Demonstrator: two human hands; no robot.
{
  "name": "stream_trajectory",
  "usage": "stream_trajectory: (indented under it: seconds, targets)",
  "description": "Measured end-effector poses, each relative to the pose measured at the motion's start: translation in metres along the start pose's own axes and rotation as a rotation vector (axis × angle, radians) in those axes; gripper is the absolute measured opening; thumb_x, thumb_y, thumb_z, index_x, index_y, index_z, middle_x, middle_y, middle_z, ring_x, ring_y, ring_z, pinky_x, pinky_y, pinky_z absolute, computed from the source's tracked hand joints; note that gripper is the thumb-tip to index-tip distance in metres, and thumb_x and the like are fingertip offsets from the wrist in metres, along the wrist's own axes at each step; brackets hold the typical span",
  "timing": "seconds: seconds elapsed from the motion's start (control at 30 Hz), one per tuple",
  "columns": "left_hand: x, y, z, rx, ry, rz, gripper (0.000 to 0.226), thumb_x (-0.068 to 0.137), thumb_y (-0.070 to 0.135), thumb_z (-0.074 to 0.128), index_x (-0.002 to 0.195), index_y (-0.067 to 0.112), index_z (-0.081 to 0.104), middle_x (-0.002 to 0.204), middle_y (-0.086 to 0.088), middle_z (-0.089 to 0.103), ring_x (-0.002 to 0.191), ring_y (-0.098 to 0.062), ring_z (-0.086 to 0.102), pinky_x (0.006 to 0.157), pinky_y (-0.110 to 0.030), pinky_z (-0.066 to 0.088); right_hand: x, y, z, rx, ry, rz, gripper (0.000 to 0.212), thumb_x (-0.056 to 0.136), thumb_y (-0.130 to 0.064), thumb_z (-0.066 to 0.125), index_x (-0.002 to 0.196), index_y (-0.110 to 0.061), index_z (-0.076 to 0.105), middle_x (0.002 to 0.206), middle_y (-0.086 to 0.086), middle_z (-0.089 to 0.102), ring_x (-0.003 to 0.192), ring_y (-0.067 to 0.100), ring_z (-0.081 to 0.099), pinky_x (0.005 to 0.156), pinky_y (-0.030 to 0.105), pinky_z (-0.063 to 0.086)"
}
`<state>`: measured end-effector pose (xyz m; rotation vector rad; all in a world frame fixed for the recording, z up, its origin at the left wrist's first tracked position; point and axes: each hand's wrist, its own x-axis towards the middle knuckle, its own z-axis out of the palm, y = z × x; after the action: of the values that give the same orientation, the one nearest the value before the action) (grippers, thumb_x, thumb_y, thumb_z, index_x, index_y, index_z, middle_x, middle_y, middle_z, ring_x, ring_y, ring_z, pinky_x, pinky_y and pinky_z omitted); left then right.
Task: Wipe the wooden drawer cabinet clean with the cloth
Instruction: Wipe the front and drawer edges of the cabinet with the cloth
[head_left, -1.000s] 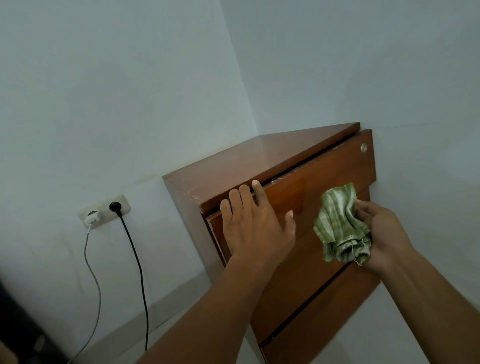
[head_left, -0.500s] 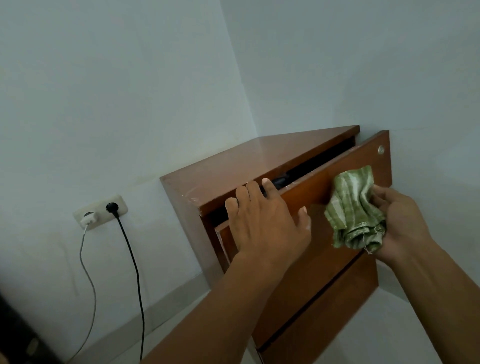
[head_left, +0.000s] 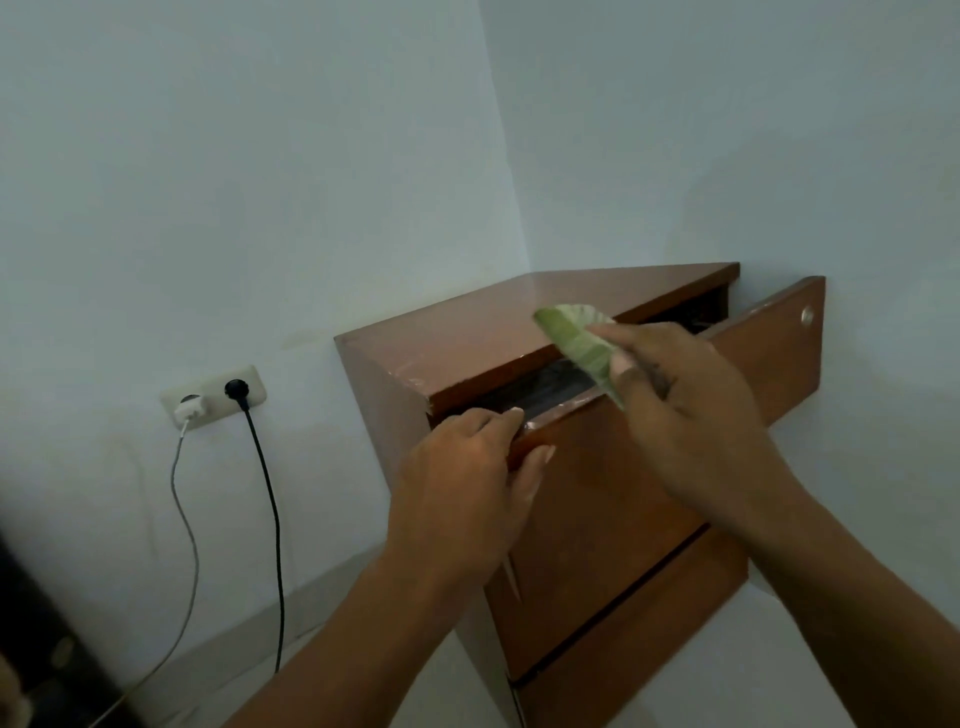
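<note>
- Our left hand (head_left: 467, 483) grips the top edge of the upper drawer front (head_left: 779, 358) near its left corner. The fingers hook over the edge into the gap and the thumb lies flat on the outer face.
- Our right hand (head_left: 691, 410) holds the pale green striped cloth (head_left: 574, 338), pinched between thumb and curled fingers. The cloth juts up and to the left out of the hand as a folded wedge.
- We see the cloth above the open gap of the drawer, with its upper end in front of the cabinet's top board. Hand and cloth are blurred, so we cannot tell whether the cloth touches the wood.
- The reddish-brown wooden drawer cabinet (head_left: 519, 322) stands in the corner where two white walls meet. Its glossy top is chipped pale at the front left corner.
- The upper drawer stands partly open, and a dark interior (head_left: 540, 387) shows in the gap.
- A small round silver fitting (head_left: 807, 315) sits near the upper right corner of that drawer front.
- Beneath it the lower drawer front (head_left: 623, 654) sits shut, with a thin dark seam between the two.
- On the left wall, a cream double wall socket (head_left: 210, 395) carries a black plug (head_left: 235, 388) with a black cable (head_left: 272, 519). Beside it is a white charger (head_left: 188, 411) with a grey cable (head_left: 182, 519). Both cables hang towards the floor.
</note>
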<state>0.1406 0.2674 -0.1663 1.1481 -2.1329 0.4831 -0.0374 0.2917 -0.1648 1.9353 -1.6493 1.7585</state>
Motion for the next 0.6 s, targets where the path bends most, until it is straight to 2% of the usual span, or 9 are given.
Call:
stream_trajectory:
  seconds: [0.03, 0.1, 0.17, 0.23, 0.3, 0.37, 0.5, 0.6]
  targets:
    - [-0.002, -0.002, 0.002, -0.028, 0.045, 0.017, 0.038, 0.088, 0.045, 0.066, 0.117, 0.021, 0.07, 0.102, 0.005, 0.072, 0.086, -0.012, 0.066, 0.071, -0.024, 0.052, -0.004, -0.001, 0.008, -0.061, -0.01, -0.064, 0.036, 0.1, -0.021, 0.047, 0.135, -0.026, 0.056, 0.124, -0.008, 0.056, 0.103, 0.008, 0.048, 0.074, 0.011, 0.037]
    - [-0.005, -0.006, 0.008, -0.081, 0.096, 0.067, 0.028, 0.086, 0.036, 0.072, 0.108, 0.019, 0.074, 0.096, 0.003, 0.074, 0.079, -0.013, 0.067, 0.067, -0.029, 0.058, -0.011, -0.002, 0.02, -0.118, -0.052, -0.145, 0.036, 0.1, -0.02, 0.047, 0.133, -0.025, 0.059, 0.127, -0.008, 0.055, 0.11, 0.008, 0.04, 0.083, 0.013, 0.036]
    - [-0.005, -0.007, 0.011, -0.119, 0.116, 0.096, 0.024, 0.086, 0.031, 0.073, 0.107, 0.019, 0.073, 0.097, 0.003, 0.074, 0.08, -0.012, 0.067, 0.068, -0.031, 0.058, -0.016, 0.003, 0.028, -0.141, -0.116, -0.191, 0.036, 0.1, -0.022, 0.046, 0.132, -0.024, 0.061, 0.128, -0.007, 0.056, 0.118, 0.009, 0.038, 0.096, 0.027, 0.042]
    - [-0.006, -0.01, 0.014, -0.156, 0.16, 0.103, 0.026, 0.083, 0.031, 0.076, 0.106, 0.018, 0.073, 0.098, 0.003, 0.074, 0.081, -0.01, 0.068, 0.07, -0.029, 0.059, -0.017, 0.01, 0.029, -0.155, -0.173, -0.22, 0.039, 0.098, -0.032, 0.041, 0.131, -0.024, 0.06, 0.128, -0.009, 0.058, 0.127, 0.009, 0.038, 0.104, 0.039, 0.043]
    - [-0.01, -0.015, 0.017, -0.196, 0.206, 0.097, 0.033, 0.079, 0.032, 0.08, 0.105, 0.014, 0.073, 0.098, 0.0, 0.074, 0.082, -0.011, 0.069, 0.071, -0.024, 0.058, -0.015, 0.016, 0.026, -0.182, -0.208, -0.26, 0.043, 0.097, -0.041, 0.037, 0.132, -0.029, 0.059, 0.132, -0.012, 0.058, 0.138, 0.009, 0.033, 0.109, 0.046, 0.039]
    - [-0.014, -0.021, 0.019, -0.199, 0.251, 0.087, 0.04, 0.08, 0.04, 0.077, 0.108, 0.012, 0.072, 0.1, -0.002, 0.074, 0.086, -0.012, 0.07, 0.075, -0.021, 0.057, -0.01, 0.019, 0.025, -0.183, -0.233, -0.32, 0.042, 0.097, -0.041, 0.038, 0.132, -0.029, 0.059, 0.136, -0.012, 0.058, 0.146, 0.009, 0.027, 0.114, 0.05, 0.034]
    - [-0.017, -0.026, 0.022, -0.244, 0.295, 0.057, 0.048, 0.081, 0.046, 0.069, 0.111, 0.01, 0.068, 0.105, -0.003, 0.072, 0.093, -0.013, 0.067, 0.084, -0.021, 0.053, -0.005, 0.018, 0.035, -0.15, -0.292, -0.453, 0.043, 0.101, -0.035, 0.037, 0.137, -0.022, 0.056, 0.144, -0.008, 0.054, 0.147, 0.007, 0.026, 0.119, 0.045, 0.029]
    - [-0.016, -0.028, 0.022, -0.284, 0.299, 0.048, 0.049, 0.082, 0.049, 0.066, 0.111, 0.009, 0.067, 0.105, -0.003, 0.072, 0.094, -0.014, 0.067, 0.084, -0.026, 0.056, -0.005, 0.019, 0.043, -0.127, -0.299, -0.483, 0.042, 0.102, -0.034, 0.037, 0.138, -0.02, 0.054, 0.141, -0.005, 0.057, 0.14, 0.006, 0.04, 0.114, 0.038, 0.037]
